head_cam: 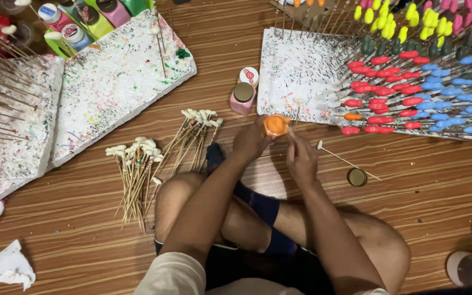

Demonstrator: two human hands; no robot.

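Orange paint bottle, uncapped, gripped in the left hand and tilted toward the right so the open mouth faces the stick. Right hand closed in a pinch around a thin wooden stick with a pale tip, held upright just beside the bottle's mouth, apparently for dipping. Both hands raised over the wooden floor, in front of crossed legs. Brass-coloured cap set aside on the floor near the right hand, within easy reach. One loose white-tipped stick lying between cap and hand. Two bundles of unpainted sticks fanned out on the floor left of the knee, tips away from the body. Pink paint bottle standing just beyond the hands. Speckled white foam board to the right, stuck with rows of painted tips in red, blue, green and yellow, upright seemingly for drying. Second foam board to the left, nearly bare. More paint bottles clustered beyond it. Crumpled tissue at lower left.
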